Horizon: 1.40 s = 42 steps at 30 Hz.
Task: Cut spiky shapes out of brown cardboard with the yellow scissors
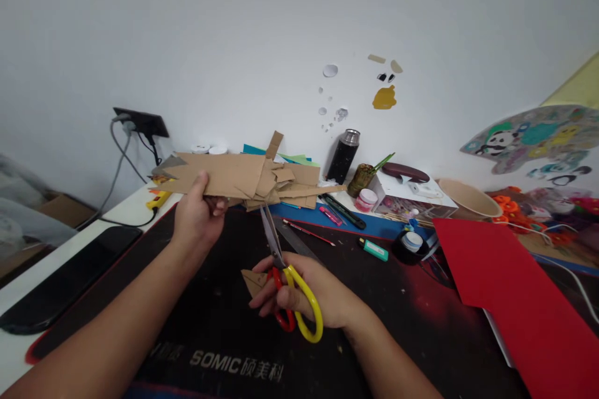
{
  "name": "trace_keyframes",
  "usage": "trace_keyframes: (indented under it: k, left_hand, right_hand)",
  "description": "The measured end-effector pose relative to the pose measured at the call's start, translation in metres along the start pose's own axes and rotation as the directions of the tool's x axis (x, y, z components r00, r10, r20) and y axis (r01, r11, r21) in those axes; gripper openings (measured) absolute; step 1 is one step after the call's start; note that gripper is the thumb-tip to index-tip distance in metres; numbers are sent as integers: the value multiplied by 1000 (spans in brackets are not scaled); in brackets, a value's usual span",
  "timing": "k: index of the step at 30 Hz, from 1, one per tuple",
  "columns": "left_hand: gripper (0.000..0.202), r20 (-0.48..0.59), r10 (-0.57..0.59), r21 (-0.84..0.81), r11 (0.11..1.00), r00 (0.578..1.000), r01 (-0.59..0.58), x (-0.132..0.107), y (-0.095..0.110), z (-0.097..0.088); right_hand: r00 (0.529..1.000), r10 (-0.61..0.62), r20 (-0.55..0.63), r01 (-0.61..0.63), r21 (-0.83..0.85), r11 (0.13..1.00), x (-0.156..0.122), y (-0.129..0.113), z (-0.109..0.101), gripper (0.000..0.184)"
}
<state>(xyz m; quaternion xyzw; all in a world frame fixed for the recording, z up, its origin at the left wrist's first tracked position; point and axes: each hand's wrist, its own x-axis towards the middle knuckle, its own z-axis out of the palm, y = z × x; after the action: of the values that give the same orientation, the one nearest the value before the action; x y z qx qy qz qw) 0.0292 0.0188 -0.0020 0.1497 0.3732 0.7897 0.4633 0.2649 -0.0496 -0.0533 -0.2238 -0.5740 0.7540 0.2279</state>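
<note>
My left hand [199,215] grips a flat piece of brown cardboard [229,173] by its lower edge, thumb on the face. Pointed notches run along the cardboard's left end. In my right hand [304,290] is a pair of scissors [281,268] with one red and one yellow handle. Its blades point up and stand a little apart, with the tips just below the cardboard's right part. A small pointed cardboard scrap [253,282] shows beside my right fingers; whether they touch it I cannot tell. Behind lies a pile of cardboard scraps [299,186].
A black thermos [344,156] leans by the wall, near a pink-labelled jar [365,200]. On the dark desk mat [187,330] lie a red pencil [309,232], a metal ruler [299,242] and a teal-cased cutter [374,249]. Red sheet [515,299] covers the right side.
</note>
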Motion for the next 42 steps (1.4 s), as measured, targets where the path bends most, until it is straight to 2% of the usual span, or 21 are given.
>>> trace_keyframes:
  k: [9,12,15,18,21,25,28,31,35,39,42]
  left_hand:
    - [14,45,9,34,999,999,-10,-4,-3,1]
    - [14,61,-9,96,995,998,4,-5,-3,1]
    - [10,89,-117,111,988,989,107,-7,-4,2]
    - [7,121,-284,133,954,951,268,-15,-9,4]
    - [25,187,-425,222,896,885,384,-26,-14,5]
    - [35,250,-530,310,836,810,452,-38,-16,4]
    - [39,275,-551,327,824,787,463,-40,-16,2]
    - [38,256,-542,316,830,801,460,-39,-18,2]
    - [32,201,-469,225,877,860,425,-36,-19,5]
    - [33,194,-404,127,914,894,386,-30,-20,6]
    - [30,165,-325,44,946,931,322,-23,-20,5]
  right_hand:
    - [997,35,65,-38,52,998,-1,-1,3,96]
    - [999,-12,-32,14,60,998,0,-2,6,85]
    - [988,-33,-154,44,66,997,3,-3,7,80]
    - [980,-14,-199,32,86,996,5,-5,6,83]
    - [985,-20,-172,35,86,996,5,-6,7,86]
    - [990,-52,-133,65,89,994,6,-3,10,87]
    - [993,-61,-102,72,110,991,7,1,10,90]
    - [995,-71,-71,80,128,988,7,4,8,94]
    - [990,-127,-65,137,182,974,5,5,6,101]
    - [993,-115,-40,120,183,976,4,5,7,94]
    - [995,-67,-74,75,120,990,4,4,9,88]
